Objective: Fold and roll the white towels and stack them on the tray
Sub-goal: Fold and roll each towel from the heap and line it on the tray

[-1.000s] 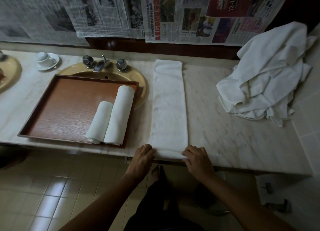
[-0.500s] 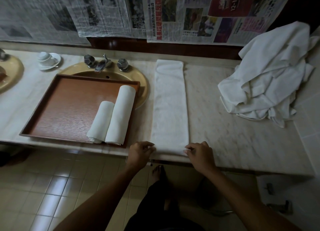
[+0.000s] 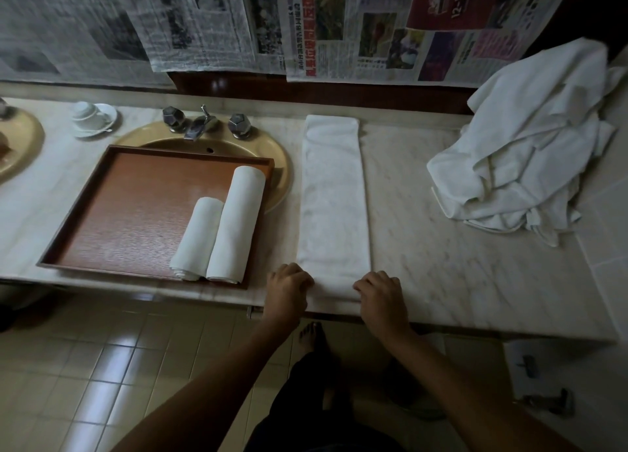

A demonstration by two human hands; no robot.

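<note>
A white towel (image 3: pixel 334 197), folded into a long narrow strip, lies on the marble counter and runs from the back wall to the front edge. Its near end is turned into a small roll. My left hand (image 3: pixel 287 290) grips the roll's left end with curled fingers, and my right hand (image 3: pixel 382 292) grips its right end the same way. To the left, a brown wooden tray (image 3: pixel 136 210) holds two rolled white towels, a short one (image 3: pixel 197 237) and a longer one (image 3: pixel 238 224), side by side at its right edge.
A heap of unfolded white towels (image 3: pixel 530 152) lies at the counter's right end. The tray covers part of a yellow basin (image 3: pixel 282 166) with a tap (image 3: pixel 200 125). A cup and saucer (image 3: pixel 91 115) stand at the back left. Newspaper sheets hang on the wall.
Both hands have rolled the towel's near end a little further away from the counter edge, and the roll has grown slightly.
</note>
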